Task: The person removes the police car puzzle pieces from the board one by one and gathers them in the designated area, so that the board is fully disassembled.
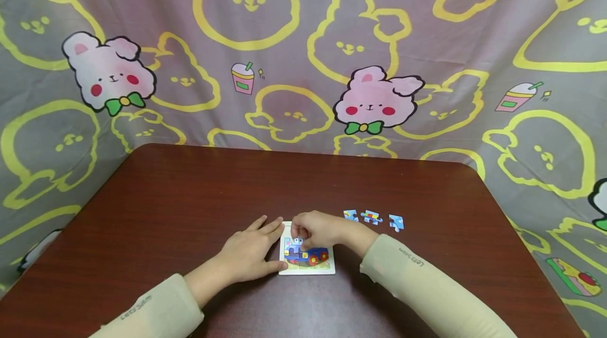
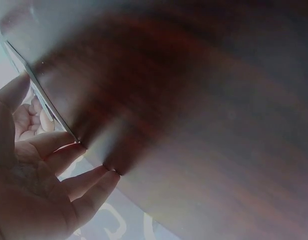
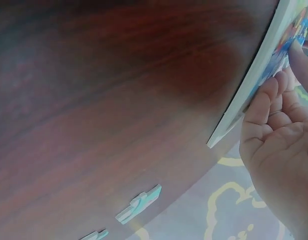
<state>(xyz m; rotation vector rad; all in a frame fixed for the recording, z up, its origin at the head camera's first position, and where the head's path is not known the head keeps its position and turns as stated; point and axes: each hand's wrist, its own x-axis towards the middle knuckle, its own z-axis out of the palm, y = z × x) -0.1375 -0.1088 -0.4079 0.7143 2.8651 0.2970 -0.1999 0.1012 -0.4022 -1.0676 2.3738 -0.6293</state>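
Observation:
A white-rimmed puzzle board (image 1: 308, 273) lies near the front of the table, showing a blue vehicle with red and yellow wheels. My left hand (image 1: 246, 254) lies spread at its left side, thumb on the lower-left rim and forefinger near the upper-left corner; in the left wrist view the left hand (image 2: 44, 185) has its fingertips down on the table. Over the upper part of the board, my right hand (image 1: 322, 230) has curled fingers and pinches a small blue puzzle piece (image 1: 295, 244), partly hidden. The right wrist view shows the right hand (image 3: 283, 145) against the board (image 3: 267, 52).
Three loose pieces lie on the table right of the board: a left one (image 1: 350, 215), a middle one (image 1: 371, 216) with red and yellow, and a right one (image 1: 396, 221). A patterned curtain (image 1: 284, 64) hangs behind the brown table (image 1: 213, 185).

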